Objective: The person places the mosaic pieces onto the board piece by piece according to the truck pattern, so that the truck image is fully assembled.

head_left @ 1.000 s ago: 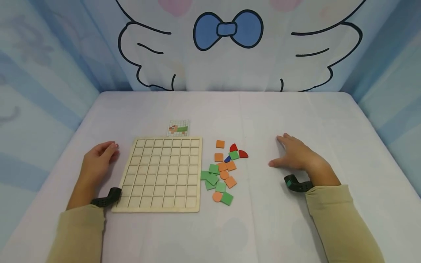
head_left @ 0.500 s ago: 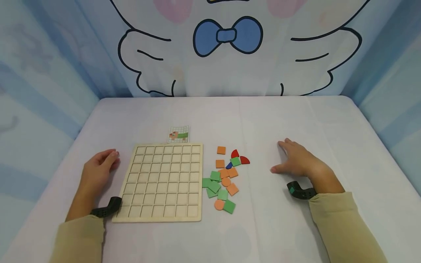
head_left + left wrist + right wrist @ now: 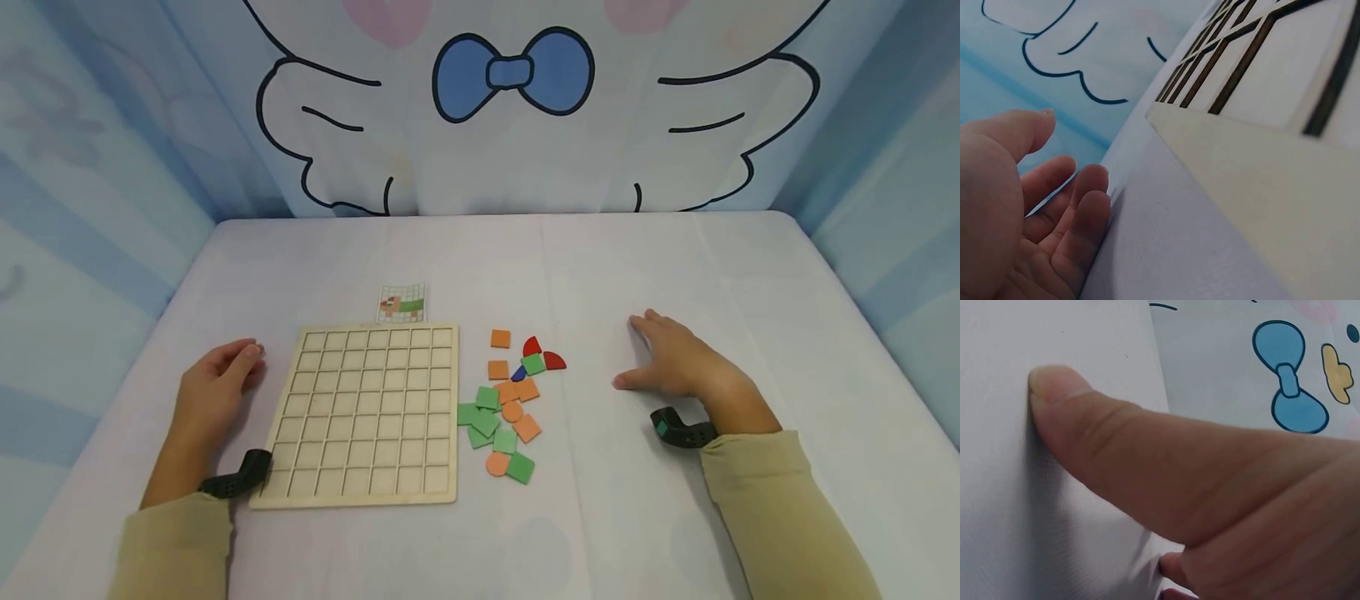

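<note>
Wooden grid board (image 3: 365, 414): every cell bare, I judge nothing placed yet. Coloured tiles (image 3: 507, 402) heaped at its 3 o'clock, all left to place. Left hand (image 3: 217, 381) loosely curled, right hand (image 3: 672, 361) flat on table (image 3: 675, 258); I see both holding nothing.

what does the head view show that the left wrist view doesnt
Only the head view shows the right hand flat on the table, the loose pile of coloured tiles, the small pattern card and the whole grid board. Only the left wrist view shows the left hand's palm and loosely curled fingers from close up, holding nothing. Both show the left hand resting beside the wooden grid board, apart from it, with the board's cells empty.
</note>
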`<control>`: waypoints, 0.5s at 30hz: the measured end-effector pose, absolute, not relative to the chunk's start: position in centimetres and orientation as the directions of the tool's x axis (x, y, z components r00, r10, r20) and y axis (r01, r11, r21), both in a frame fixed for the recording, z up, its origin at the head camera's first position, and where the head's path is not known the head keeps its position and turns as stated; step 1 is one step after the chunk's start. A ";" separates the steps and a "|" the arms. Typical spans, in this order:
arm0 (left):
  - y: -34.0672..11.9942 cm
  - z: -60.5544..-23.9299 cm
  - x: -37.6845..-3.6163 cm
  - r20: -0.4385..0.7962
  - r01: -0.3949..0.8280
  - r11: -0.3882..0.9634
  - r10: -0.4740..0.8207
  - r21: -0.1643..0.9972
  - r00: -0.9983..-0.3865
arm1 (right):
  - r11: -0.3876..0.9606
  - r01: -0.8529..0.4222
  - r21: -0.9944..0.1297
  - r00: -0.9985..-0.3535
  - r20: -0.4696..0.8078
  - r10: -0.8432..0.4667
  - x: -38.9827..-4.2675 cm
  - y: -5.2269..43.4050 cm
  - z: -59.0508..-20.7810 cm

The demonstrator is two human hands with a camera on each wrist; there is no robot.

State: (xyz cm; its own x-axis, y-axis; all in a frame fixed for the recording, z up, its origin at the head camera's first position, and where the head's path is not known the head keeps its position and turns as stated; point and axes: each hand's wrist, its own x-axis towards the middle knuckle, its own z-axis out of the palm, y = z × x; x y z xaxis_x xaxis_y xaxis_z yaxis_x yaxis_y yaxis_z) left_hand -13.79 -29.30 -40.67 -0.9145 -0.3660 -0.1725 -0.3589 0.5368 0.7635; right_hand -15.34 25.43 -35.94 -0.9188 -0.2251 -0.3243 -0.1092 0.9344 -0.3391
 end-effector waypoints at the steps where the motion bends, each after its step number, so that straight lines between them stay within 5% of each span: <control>1: -29.3 -40.6 -13.8 -0.172 -0.358 0.534 -0.367 0.766 -0.914 | 0.934 -0.110 -0.338 -0.918 -0.325 -0.226 -15.4 25.4 -35.9; 15: -29.3 -40.3 -14.9 -0.184 -0.370 0.493 -0.385 0.787 -0.904 | 0.938 -0.090 -0.334 -0.919 -0.334 -0.207 -16.4 25.3 -35.0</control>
State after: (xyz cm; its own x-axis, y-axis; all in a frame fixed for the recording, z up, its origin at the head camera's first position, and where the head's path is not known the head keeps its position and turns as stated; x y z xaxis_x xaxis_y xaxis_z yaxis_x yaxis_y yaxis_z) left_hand -14.93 -29.32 -40.31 -0.9044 -0.3851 -0.1840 -0.3702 0.4932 0.7872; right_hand -16.41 25.31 -34.98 -0.9194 -0.2072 -0.3342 -0.0901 0.9383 -0.3339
